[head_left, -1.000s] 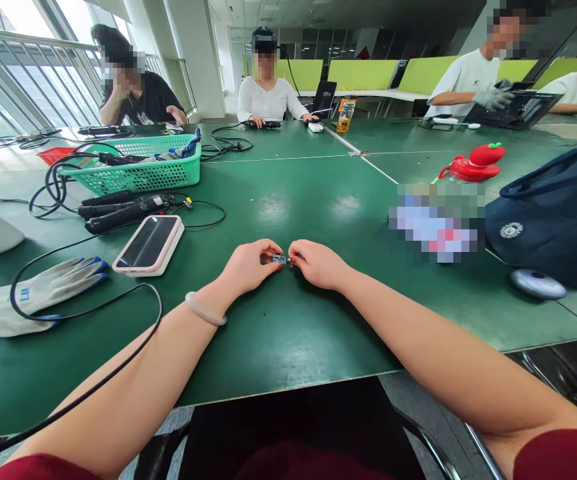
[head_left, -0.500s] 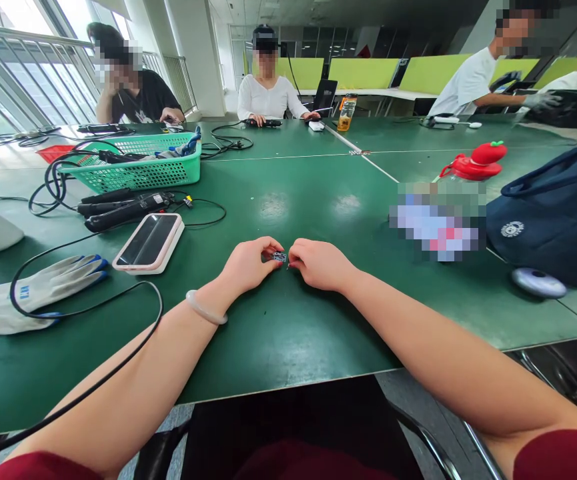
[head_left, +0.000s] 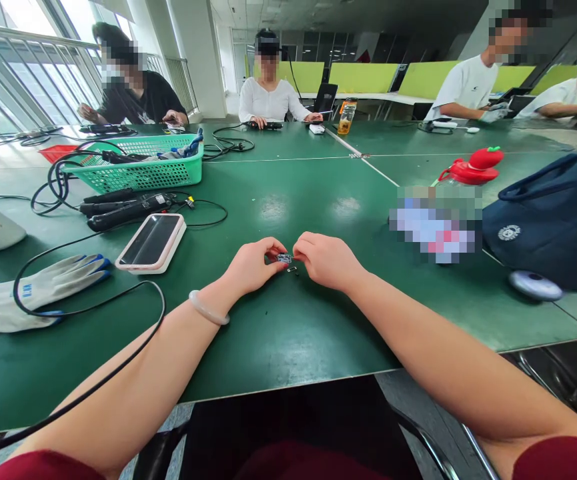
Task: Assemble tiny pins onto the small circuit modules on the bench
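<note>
Over the green table (head_left: 288, 333), my left hand (head_left: 255, 267) pinches a small circuit board (head_left: 284, 258), dark with pale markings, between thumb and fingers. My right hand (head_left: 325, 261) is just to the right, its fingers curled together close to the board's edge. Whether those fingers hold anything is hidden. A tiny metallic piece (head_left: 293, 269) shows below the board, between the two hands; I cannot tell whether it lies on the table or hangs from something.
To the left are a phone (head_left: 151, 242) in a pale case, a work glove (head_left: 43, 293), black cables and a green basket (head_left: 138, 170). A dark blue bag (head_left: 548, 220) and a red-topped bottle (head_left: 473, 170) stand at the right. Several people sit around the table.
My right hand has shifted slightly up and away from the left. The tiny metallic piece now shows apart from the right fingers. My left hand still pinches the board.
</note>
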The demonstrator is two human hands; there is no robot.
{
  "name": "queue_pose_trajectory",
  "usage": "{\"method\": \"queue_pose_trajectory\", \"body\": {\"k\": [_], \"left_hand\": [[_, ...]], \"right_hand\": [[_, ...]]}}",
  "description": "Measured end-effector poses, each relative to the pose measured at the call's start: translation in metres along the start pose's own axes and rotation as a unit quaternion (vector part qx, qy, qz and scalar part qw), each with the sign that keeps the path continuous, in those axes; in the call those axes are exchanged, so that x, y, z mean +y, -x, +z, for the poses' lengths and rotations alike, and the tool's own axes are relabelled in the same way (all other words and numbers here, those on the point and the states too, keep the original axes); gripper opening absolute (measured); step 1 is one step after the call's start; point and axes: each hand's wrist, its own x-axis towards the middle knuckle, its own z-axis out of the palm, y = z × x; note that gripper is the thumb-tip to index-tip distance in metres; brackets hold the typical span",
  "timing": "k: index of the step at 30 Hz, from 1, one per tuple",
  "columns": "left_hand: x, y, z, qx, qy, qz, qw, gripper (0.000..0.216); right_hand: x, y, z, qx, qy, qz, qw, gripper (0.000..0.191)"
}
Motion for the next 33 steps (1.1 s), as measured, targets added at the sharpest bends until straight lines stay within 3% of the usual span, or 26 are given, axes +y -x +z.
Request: {"method": "queue_pose_trajectory", "body": {"k": [15,19,22,33], "left_hand": [[0.003,0.0,-0.001,-0.004,-0.006,0.014,1.0,0.019],[0.0,-0.001,0.0,0.009,-0.007,0.004,1.0,0.017],[-0.003,-0.002,0.0,0.017,-0.018,-0.016,1.0,0.018],[-0.005,-0.002,0.0,0.011,-0.03,-0.044,0.999,0.018]], "right_hand": [[-0.01,-0.001,0.005,0.024,-0.036,-0.021,0.999,0.023],[-0.005,-0.002,0.006,0.039,-0.088,0.036,0.995,0.022],[0.002,-0.004,0.013,0.016,-0.105,0.079,0.991,0.019],[0.009,-0.015,0.032,0.001,-0.2,0.133,0.971,0.016]]}}
